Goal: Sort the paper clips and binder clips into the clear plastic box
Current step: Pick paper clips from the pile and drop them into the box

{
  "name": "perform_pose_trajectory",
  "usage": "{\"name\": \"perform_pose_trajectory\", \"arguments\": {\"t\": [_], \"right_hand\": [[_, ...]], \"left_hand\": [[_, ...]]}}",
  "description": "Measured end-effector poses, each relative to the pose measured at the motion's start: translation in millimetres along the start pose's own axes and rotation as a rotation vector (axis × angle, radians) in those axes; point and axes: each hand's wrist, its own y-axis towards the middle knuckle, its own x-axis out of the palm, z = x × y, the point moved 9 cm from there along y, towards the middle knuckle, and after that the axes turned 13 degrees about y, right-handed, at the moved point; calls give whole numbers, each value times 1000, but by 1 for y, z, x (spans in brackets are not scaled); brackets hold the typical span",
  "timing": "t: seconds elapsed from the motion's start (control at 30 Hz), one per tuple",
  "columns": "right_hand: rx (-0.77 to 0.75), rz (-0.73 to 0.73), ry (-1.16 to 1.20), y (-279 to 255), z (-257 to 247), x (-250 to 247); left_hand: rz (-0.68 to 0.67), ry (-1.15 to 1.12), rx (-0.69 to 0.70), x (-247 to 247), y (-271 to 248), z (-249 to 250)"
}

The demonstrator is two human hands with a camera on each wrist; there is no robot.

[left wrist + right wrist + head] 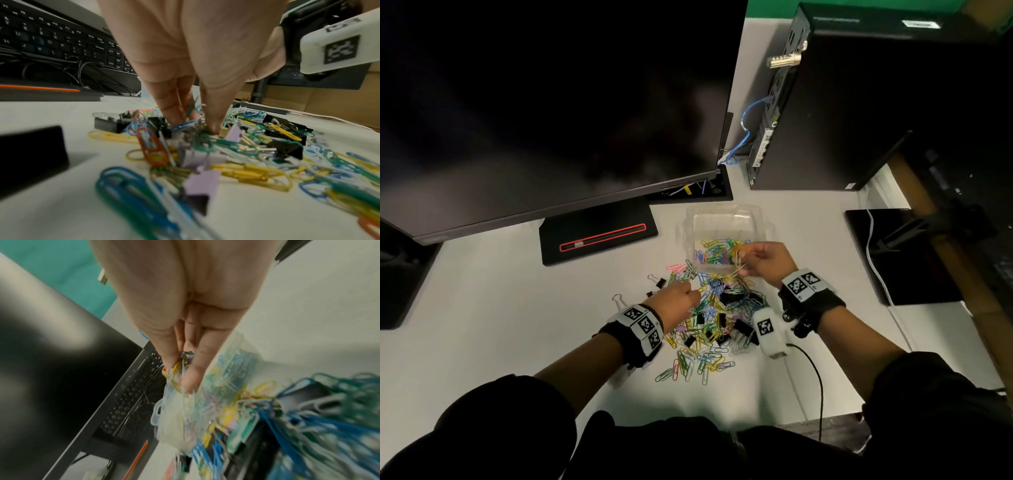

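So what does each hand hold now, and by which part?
Right hand: a few paper clips, pinched at their upper ends. Left hand: fingertips in the clip pile; whether it holds one cannot be told.

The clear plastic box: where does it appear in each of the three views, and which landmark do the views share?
Head: clear plastic box at centre, behind the clip pile; the right hand holds paper clips over it.
Left wrist: not identifiable; the left hand blocks the area behind the pile.
Right wrist: blurred, at lower centre, under the fingertips.
Shared landmark: the clip pile.
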Motion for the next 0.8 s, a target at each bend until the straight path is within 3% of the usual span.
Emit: {"name": "perform_pose_trajectory", "arguments": {"t": [0.13, 0.37, 0.57, 0.67, 0.8], "right_hand": [[-19, 105, 97, 18, -5, -12], [61, 81, 136, 31, 2, -10], [132, 82, 188, 34, 8, -17], [130, 102, 110, 32, 5, -21], [63, -61, -21, 30, -3, -13]], "left_hand": [[-1, 42, -22, 2, -1, 2], [-15, 32, -49, 2, -1, 1], [8, -109, -139, -2, 3, -10], [5, -139, -153, -3, 5, -13], [-4, -235, -187, -1, 6, -20]]}}
